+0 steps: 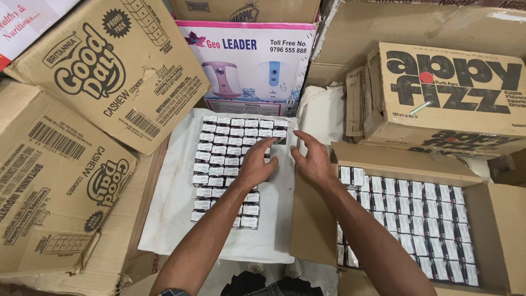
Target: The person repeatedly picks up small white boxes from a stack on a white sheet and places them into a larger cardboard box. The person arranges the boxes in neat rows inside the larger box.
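Observation:
Several small black-and-white boxes (222, 156) lie in neat rows on a white sheet (175, 208). My left hand (256, 163) rests palm down on the right edge of these rows, fingers spread. My right hand (312, 159) hovers just to the right of it over the bare sheet, fingers apart and holding nothing. An open cardboard carton (493, 230) at the right is filled with several more of the same small boxes (416, 219).
Two large brown cartons (109, 71) lean at the left. A white-and-pink appliance box (249, 66) stands behind the sheet. A brown drinks carton (449, 93) sits at the upper right. The open carton's flap (312, 225) stands beside my right forearm.

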